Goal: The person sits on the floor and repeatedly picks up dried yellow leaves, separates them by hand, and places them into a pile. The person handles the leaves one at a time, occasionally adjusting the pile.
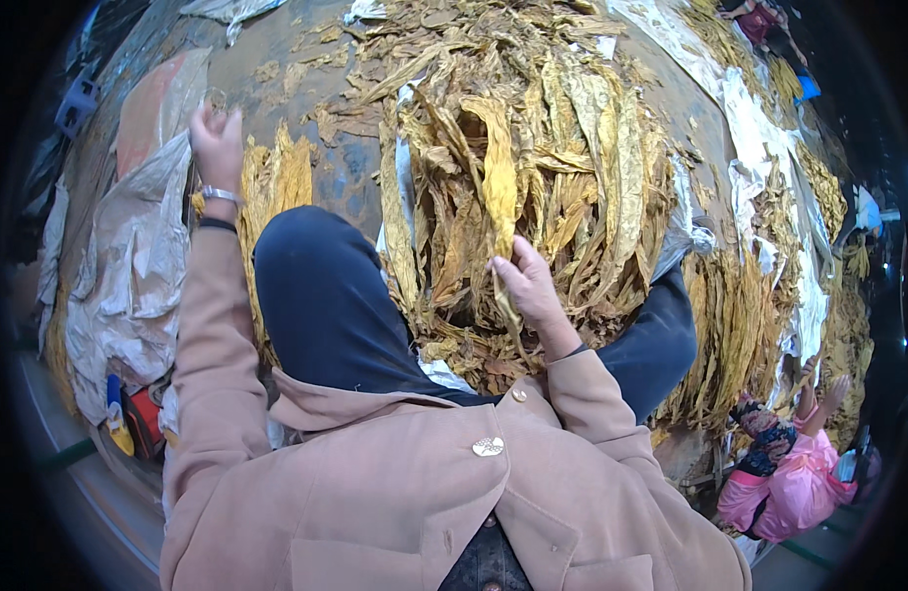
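Note:
Between the thumb and fingers of my right hand (529,287) is a long yellow dried leaf (500,166), which looks like tobacco. It extends away from me over a heap of dried leaves (454,247) that lies between my legs. My left hand (218,140) is raised at the far left, blurred, with its fingers curled. A small brownish scrap seems to be at its fingertips, but whether it is held cannot be told. Just right of that wrist lies a smaller stack of yellow leaves (280,173).
White plastic sheeting (129,288) covers the left side. Loose leaf scraps (328,55) litter the brown surface ahead. A long row of leaves (727,332) lies beyond my right knee (657,336). A co-worker in pink (801,473) is at the lower right.

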### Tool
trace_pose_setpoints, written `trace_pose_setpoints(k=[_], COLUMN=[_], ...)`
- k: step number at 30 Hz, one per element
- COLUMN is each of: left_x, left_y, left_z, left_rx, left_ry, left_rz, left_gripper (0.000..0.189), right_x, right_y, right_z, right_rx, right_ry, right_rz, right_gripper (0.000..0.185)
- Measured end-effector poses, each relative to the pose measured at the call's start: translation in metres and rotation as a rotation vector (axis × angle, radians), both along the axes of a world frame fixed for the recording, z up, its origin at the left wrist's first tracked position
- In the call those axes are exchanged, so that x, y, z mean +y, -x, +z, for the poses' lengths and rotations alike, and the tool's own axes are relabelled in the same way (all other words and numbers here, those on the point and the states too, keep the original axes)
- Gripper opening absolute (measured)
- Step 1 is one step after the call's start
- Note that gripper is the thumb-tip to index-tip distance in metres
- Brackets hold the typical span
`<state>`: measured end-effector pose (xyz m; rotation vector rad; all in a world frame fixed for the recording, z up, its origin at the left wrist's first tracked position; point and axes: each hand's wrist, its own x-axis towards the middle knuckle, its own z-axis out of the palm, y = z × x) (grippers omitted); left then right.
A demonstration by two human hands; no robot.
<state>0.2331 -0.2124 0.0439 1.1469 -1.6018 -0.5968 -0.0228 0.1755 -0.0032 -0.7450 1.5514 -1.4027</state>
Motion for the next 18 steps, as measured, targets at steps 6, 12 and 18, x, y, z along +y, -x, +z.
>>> trace_pose_setpoints(k=[6, 12, 18], left_x=[0.013, 0.179, 0.231], left_y=[0.147, 0.203, 0.186], left_z=[0.12, 0.067, 0.036], left_rx=[-0.362, -0.235, 0.61], left_ry=[0.63, -0.684, -1.209], left_rz=[-0.289, -0.833, -0.843], left_gripper=[0.049, 0.054, 0.018], right_x=[0.01, -0.005, -0.024], right_y=[0.041, 0.013, 0.005], right_z=[-0.008, 0.064, 0.056], right_rx=[-0.168, 0.194, 0.412], right_ry=[-0.22, 0.113, 0.225], right_rz=[-0.19, -0.256, -0.062], right_gripper=[0.02, 0.029, 0.029])
